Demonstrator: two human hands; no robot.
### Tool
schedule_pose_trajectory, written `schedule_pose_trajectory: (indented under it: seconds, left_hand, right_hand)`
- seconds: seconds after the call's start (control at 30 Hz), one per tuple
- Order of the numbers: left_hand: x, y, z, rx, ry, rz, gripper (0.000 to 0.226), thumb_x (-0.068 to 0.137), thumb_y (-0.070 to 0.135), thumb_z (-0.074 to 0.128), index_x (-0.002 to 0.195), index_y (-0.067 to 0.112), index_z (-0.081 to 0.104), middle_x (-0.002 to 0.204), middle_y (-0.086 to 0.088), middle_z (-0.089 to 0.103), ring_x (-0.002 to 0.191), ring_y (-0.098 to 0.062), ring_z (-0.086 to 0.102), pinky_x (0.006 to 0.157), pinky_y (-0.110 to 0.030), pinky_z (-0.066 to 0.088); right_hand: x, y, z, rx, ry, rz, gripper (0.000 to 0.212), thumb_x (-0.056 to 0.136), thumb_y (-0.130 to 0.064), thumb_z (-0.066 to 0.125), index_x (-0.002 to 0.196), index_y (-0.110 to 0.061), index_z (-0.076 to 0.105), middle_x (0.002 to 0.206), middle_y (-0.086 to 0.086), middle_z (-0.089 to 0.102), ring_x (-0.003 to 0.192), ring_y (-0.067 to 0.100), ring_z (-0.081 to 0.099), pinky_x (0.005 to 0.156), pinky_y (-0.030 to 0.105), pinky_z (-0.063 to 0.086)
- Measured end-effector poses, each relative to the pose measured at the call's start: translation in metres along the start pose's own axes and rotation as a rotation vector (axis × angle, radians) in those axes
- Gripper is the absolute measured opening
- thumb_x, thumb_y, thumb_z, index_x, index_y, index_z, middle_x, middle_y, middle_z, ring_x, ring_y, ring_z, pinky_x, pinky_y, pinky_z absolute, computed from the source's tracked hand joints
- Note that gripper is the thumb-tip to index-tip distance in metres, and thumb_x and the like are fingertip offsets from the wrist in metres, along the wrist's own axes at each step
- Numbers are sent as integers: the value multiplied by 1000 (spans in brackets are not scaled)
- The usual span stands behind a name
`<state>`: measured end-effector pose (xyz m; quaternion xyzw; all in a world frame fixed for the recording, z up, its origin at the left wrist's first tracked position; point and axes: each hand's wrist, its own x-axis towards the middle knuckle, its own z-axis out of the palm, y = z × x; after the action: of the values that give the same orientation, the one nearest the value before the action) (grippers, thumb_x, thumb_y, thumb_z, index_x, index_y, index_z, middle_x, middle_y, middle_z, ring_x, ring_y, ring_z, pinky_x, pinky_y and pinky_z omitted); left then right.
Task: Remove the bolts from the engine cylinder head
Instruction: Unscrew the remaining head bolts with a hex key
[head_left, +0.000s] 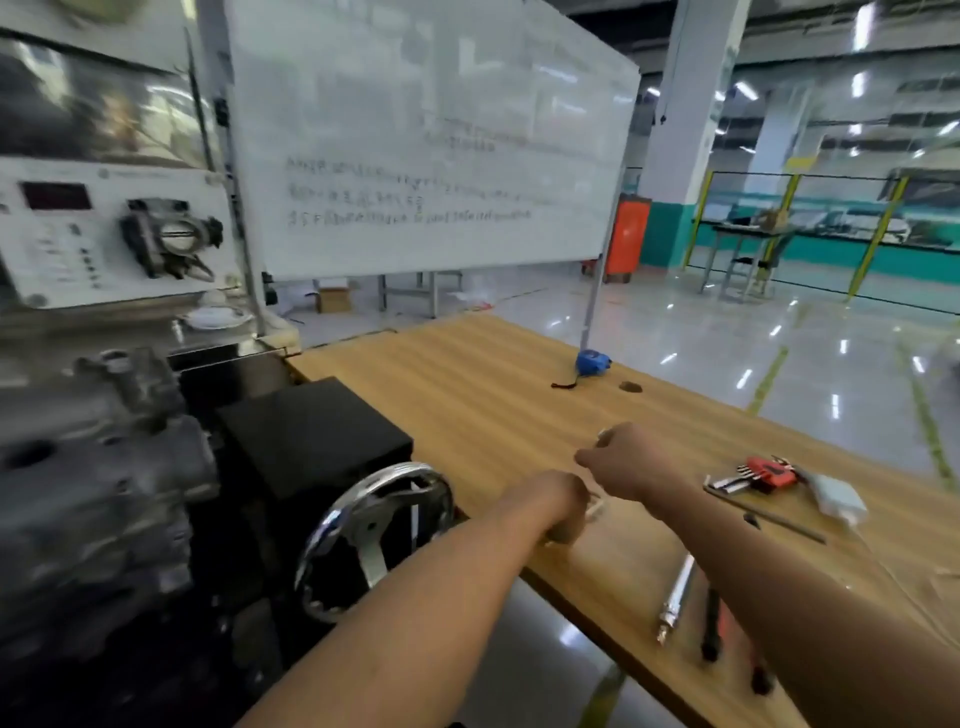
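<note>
Head cam: engine cylinder head (93, 467) sits off the left edge of the worktop (493, 374), past the handwheel (374, 540). Left grip (563, 506) and right grip (631, 460) are curled, close together above that edge. Too blurred, so I cannot tell if either holds anything.

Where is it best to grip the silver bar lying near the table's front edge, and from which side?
Pinch the silver bar at its plain middle, from above, fingers across its width. It lies flat on the table, and a black-handled tool lies close on its right, so the left side likely gives more room.
</note>
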<state>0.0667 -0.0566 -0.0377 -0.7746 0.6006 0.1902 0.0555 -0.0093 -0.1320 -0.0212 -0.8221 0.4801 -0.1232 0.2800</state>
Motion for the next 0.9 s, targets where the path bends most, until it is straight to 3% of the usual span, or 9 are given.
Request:
schedule_pose_trajectory:
  seconds: [0.07,0.17,0.2,0.3,0.4,0.53,0.67,0.8,0.9]
  left_hand:
    - [-29,-15,-11,-71,67,-18,14,101,14,49,108,4,55,93,-13,51,68,-24,46,66,-36,42]
    - [-91,-56,-42,-96,324,-66,16,101,13,48,97,5,61,76,-8,48,65,-21,45,58,-30,37]
    - [-115,-73,-55,-141,420,-89,20,101,14,47,95,5,63,79,-10,55,70,-25,51,58,-31,38]
    - [-196,-126,-93,-338,719,-188,22,102,18,46,103,4,63,97,-15,69,79,-26,67,65,-34,54]
    - [-275,-173,-112,-491,893,-203,9,102,21,52,100,13,55,77,1,68,46,-9,63,45,-27,52]
    - [-337,-227,-106,-593,1001,-188,11,99,11,57,92,19,56,65,1,68,57,-17,66,55,-34,61]
    - [-342,-281,-89,-582,1088,-245,9,96,7,61,89,12,65,70,-2,72,67,-18,72,62,-33,62]
    - [-325,-324,-88,-527,1091,-299,21,90,4,68,82,23,69,69,10,72,72,-10,71,78,-38,60]
    - [-310,-340,-86,-499,1030,-261,19,88,11,73,83,29,70,81,9,76,86,-10,74,90,-40,57]
  right_hand:
    - [-8,-17,0,-48,77,-94,29,91,-35,63,77,-11,70,76,10,71,74,24,66,70,39,55]
    - [-29,-63,1,6,202,-328,30,93,-41,61,72,-20,67,63,-2,64,61,15,60,51,29,41]
    - [-39,-84,2,51,212,-412,29,92,-44,61,75,-22,67,62,-5,63,59,12,58,50,25,38]
    - [-68,-160,7,326,89,-638,32,92,-47,60,74,-22,67,54,-6,63,51,9,57,51,26,42]
    - [-93,-244,19,653,-102,-848,36,94,-43,61,74,-14,69,55,-4,60,48,10,52,48,25,41]
    - [-117,-342,45,760,-185,-1077,26,94,-31,65,76,-14,73,53,-4,62,46,9,52,44,22,43]
    - [-118,-397,89,577,-99,-1248,25,94,-24,64,74,-14,73,61,-6,65,52,3,54,56,17,43]
    - [-101,-407,133,573,-33,-1238,20,97,-24,61,81,-15,71,70,-7,64,66,7,59,62,20,46]
    - [-83,-399,151,615,-27,-1228,18,97,-23,60,85,-14,70,74,-3,67,70,10,61,65,27,50]
